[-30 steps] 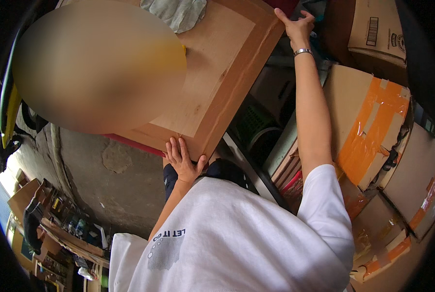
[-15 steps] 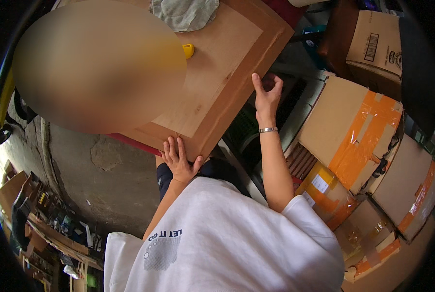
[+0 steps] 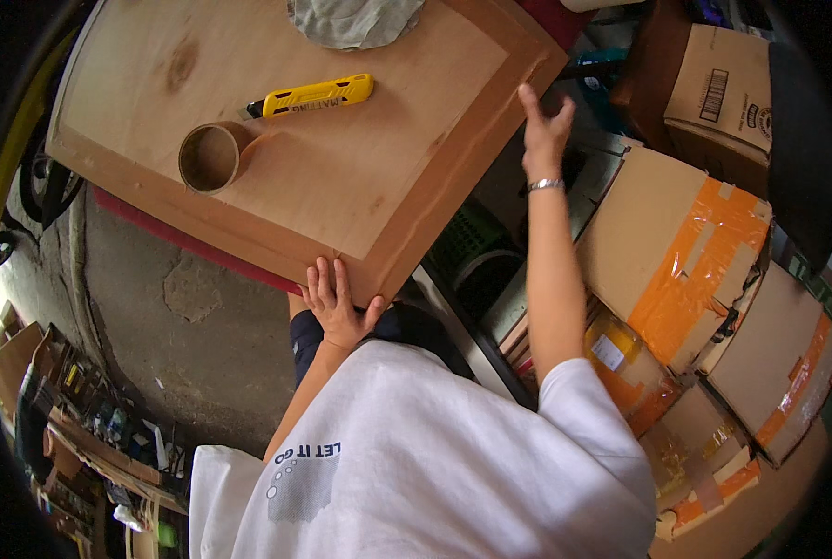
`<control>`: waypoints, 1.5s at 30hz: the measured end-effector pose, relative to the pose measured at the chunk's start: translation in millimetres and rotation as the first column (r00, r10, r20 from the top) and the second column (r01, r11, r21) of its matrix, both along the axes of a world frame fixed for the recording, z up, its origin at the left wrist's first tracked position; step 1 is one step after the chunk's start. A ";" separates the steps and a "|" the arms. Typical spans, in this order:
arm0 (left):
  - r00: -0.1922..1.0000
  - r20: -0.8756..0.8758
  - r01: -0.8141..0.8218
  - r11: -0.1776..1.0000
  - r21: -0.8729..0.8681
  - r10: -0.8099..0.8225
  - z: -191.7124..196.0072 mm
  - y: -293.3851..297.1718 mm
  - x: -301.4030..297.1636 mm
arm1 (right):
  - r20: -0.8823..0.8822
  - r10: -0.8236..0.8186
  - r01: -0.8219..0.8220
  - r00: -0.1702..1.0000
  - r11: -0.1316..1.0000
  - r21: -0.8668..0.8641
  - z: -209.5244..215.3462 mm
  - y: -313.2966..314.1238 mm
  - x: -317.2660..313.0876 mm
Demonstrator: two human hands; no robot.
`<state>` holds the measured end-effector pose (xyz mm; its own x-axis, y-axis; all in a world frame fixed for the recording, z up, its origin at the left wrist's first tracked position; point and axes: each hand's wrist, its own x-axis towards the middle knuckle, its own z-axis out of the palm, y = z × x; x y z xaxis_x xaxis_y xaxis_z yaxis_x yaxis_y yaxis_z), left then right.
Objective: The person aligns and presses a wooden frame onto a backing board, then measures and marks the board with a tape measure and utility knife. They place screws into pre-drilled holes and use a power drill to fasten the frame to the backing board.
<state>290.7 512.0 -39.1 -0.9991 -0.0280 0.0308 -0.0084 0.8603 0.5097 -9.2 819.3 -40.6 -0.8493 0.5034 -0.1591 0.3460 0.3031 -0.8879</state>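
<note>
A wooden board [image 3: 313,177] has brown tape [image 3: 416,214] along its near and right edges. My left hand [image 3: 339,307] lies on the near corner, fingers stretched flat over the tape. At the right edge, toward the far corner, my right hand [image 3: 546,135] has its thumb against the rim and its fingers apart, partly beyond the board. It wears a metal band at the wrist. On the board rest a roll of brown tape [image 3: 240,149] and a yellow utility knife [image 3: 318,96] with a little of its blade showing. A grey cloth [image 3: 355,20] lies at the far side.
Under the board shows a red surface [image 3: 197,244]. Cardboard boxes [image 3: 658,252] with orange tape are stacked at the right, and another box [image 3: 718,88] stands farther back. Shelves with small items [image 3: 108,419] are at the lower left, beyond the concrete floor [image 3: 174,354].
My right hand has moved away from me along the board's right edge, toward the far corner. My left hand stays on the near corner. The tape roll and whole knife now show, unblurred.
</note>
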 end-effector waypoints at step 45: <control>0.986 0.134 0.082 0.991 0.104 -0.096 63.5 -18.3 -14.7 | 0.380 -0.008 -0.040 0.925 0.992 0.118 25.4 -123.4 168.3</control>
